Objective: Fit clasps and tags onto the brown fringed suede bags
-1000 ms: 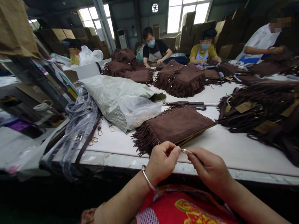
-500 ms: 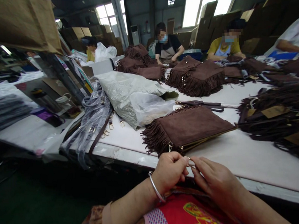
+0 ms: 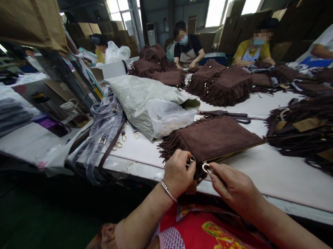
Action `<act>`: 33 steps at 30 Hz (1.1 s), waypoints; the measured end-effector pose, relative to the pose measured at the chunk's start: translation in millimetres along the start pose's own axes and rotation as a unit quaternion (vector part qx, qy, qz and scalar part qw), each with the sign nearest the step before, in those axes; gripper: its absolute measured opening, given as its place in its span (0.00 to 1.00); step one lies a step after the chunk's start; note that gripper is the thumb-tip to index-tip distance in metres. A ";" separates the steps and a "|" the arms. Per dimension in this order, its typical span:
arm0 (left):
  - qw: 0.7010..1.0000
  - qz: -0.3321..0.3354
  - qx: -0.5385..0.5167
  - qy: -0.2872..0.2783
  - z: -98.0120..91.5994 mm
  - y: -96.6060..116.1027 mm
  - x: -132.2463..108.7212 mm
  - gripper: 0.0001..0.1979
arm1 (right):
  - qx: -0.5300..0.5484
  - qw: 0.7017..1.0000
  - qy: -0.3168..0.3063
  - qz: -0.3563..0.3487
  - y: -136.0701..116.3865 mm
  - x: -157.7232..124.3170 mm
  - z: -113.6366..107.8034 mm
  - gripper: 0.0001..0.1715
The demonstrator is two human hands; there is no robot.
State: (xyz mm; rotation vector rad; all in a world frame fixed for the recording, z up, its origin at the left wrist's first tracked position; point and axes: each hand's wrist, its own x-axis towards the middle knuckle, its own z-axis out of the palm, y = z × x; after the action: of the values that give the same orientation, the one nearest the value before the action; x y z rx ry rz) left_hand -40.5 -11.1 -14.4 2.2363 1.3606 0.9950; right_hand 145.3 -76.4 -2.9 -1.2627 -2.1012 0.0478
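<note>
A brown fringed suede bag (image 3: pixel 220 136) lies flat at the table's near edge, its fringe toward the left. My left hand (image 3: pixel 178 173) is closed at the bag's near corner, its thumb and finger on a small metal clasp (image 3: pixel 190 160). Just to the right, my right hand (image 3: pixel 236 180) pinches an open metal ring (image 3: pixel 205 168) beside the bag's near edge. Part of the clasp is covered by my fingers. Below my hands a brown tag (image 3: pixel 191 188) hangs at the table edge.
Left of the bag sit a grey plastic sack (image 3: pixel 136 100), plastic-wrapped straps (image 3: pixel 96 136) and several loose snap hooks (image 3: pixel 124 137). Brown fringed bags (image 3: pixel 223 83) are piled farther back. Tagged brown goods (image 3: pixel 310 125) lie at the right. Co-workers (image 3: pixel 188 50) sit across the table.
My hands have moved up and forward to the bag's near corner and drawn apart. Earlier they were together in front of the table edge; the open ring now shows in my right fingers.
</note>
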 end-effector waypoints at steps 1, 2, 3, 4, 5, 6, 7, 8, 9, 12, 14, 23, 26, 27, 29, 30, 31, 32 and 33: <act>1.000 0.006 0.007 -0.001 -0.5 1.4 0.0 0.02 | -0.003 1.000 -0.003 -0.002 -0.7 2.6 0.1 0.11; 1.000 0.008 0.010 -0.003 -2.2 3.1 -0.1 0.02 | -0.009 1.000 -0.006 -0.005 -1.3 5.5 0.3 0.11; 1.000 0.004 0.011 -0.005 -4.8 4.9 -0.1 0.03 | -0.017 1.000 -0.005 -0.009 -1.8 8.6 0.5 0.11; 1.000 -0.004 0.010 -0.009 -8.0 6.6 0.1 0.04 | -0.026 1.000 -0.005 -0.013 -2.3 11.8 0.8 0.11; 1.000 -0.014 0.009 -0.015 -11.4 8.0 0.5 0.05 | -0.036 0.999 -0.005 -0.015 -2.6 15.1 1.4 0.11; 0.999 -0.027 0.008 -0.022 -14.8 9.1 1.3 0.04 | -0.043 0.999 -0.008 -0.015 -2.8 18.4 2.2 0.11; 0.999 -0.040 0.005 -0.031 -17.8 9.8 2.2 0.04 | -0.050 0.999 -0.012 -0.014 -3.0 21.5 3.3 0.10; 0.998 -0.053 -0.005 -0.040 -20.4 10.0 3.3 0.05 | -0.056 0.998 -0.017 -0.010 -3.0 24.2 4.5 0.10; 0.997 -0.062 -0.022 -0.050 -22.3 9.7 4.5 0.05 | -0.062 0.998 -0.026 -0.004 -3.0 26.5 6.0 0.10; 0.990 -0.063 -0.098 -0.079 -25.5 6.3 7.7 0.08 | -0.085 0.995 -0.052 0.025 -2.6 29.9 10.1 0.08; 0.985 -0.049 -0.129 -0.099 -26.6 2.2 8.8 0.11 | -0.093 0.993 -0.064 0.043 -2.4 29.9 12.3 0.08; 0.954 0.257 0.110 -0.105 -29.5 -23.6 17.0 0.13 | -0.102 0.991 -0.065 0.055 -6.5 32.1 15.8 0.08; 0.926 0.322 0.172 -0.092 -30.3 -27.4 23.6 0.14 | -0.107 0.990 -0.069 0.060 -7.6 34.5 16.4 0.08; 0.919 0.337 0.182 -0.089 -31.3 -27.9 26.4 0.13 | -0.109 0.990 -0.071 0.064 -7.8 35.2 16.8 0.08; 0.908 0.360 0.194 -0.089 -34.3 -28.4 32.4 0.13 | -0.112 0.988 -0.072 0.072 -8.0 36.4 17.6 0.08; 0.903 0.371 0.197 -0.092 -36.1 -28.5 35.4 0.13 | -0.115 0.988 -0.074 0.075 -8.2 36.9 18.1 0.08; 0.898 0.381 0.197 -0.095 -37.8 -28.5 38.3 0.13 | -0.117 0.987 -0.075 0.079 -8.4 37.5 18.5 0.08; 0.894 0.391 0.195 -0.097 -39.2 -28.4 40.9 0.14 | -0.118 0.987 -0.077 0.083 -8.6 38.1 18.7 0.08; 0.892 0.399 0.192 -0.097 -40.2 -28.3 43.0 0.14 | -0.120 0.986 -0.078 0.085 -9.0 38.8 18.8 0.08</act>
State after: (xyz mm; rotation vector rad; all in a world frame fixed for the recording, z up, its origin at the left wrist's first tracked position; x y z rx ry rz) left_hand -74.4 37.4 13.3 3.2053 0.5474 0.7084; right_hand 116.1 -44.8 6.3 -1.6289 -2.1751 -0.0335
